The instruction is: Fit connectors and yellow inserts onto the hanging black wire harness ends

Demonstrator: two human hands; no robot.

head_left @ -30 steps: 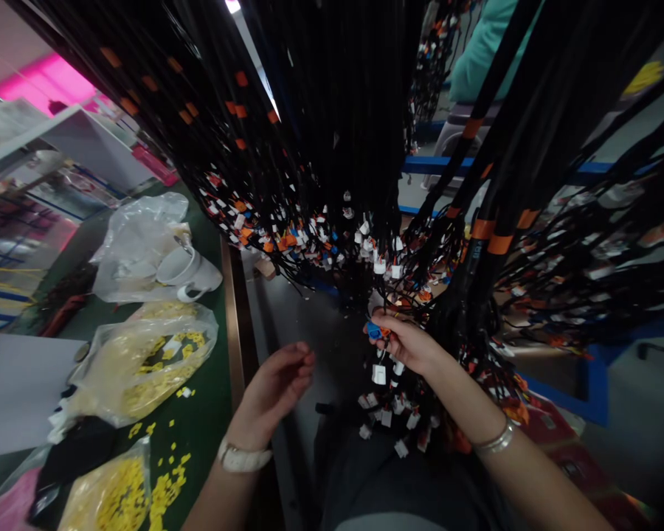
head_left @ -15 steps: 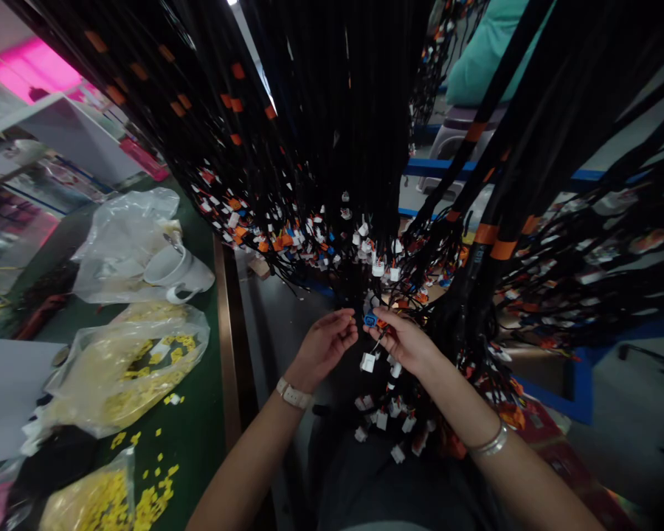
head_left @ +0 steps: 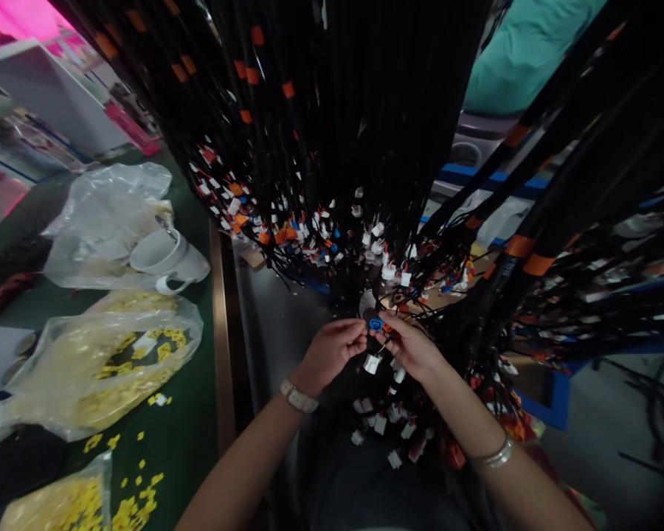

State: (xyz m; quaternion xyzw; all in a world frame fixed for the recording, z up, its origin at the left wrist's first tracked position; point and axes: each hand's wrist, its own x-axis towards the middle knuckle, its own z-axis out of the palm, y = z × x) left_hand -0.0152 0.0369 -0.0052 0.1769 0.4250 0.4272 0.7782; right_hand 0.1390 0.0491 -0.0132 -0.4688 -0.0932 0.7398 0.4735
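My right hand [head_left: 415, 346] grips a blue connector [head_left: 375, 324] between thumb and fingers, its open face turned to the left. An orange part shows just behind it. My left hand [head_left: 335, 350] is pinched at the connector's left side, with what looks like a tiny yellow piece [head_left: 364, 325] at its fingertips; the fingers largely hide it. A white connector [head_left: 372, 363] dangles on wires below my right hand, and further white connectors [head_left: 380, 424] hang lower, over my lap.
Thick bundles of black cable [head_left: 359, 110] hang ahead, ending in many coloured connectors. On the green table [head_left: 191, 413] at left are a white mug [head_left: 169, 258], a plastic bag [head_left: 144, 391] of yellow pieces and loose yellow bits [head_left: 136, 509]. A person's teal clothing [head_left: 523, 66] shows behind.
My left hand has come right, its fingertips now at the blue connector, where a gap was before. The view has shifted slightly; my right hand still grips the connector.
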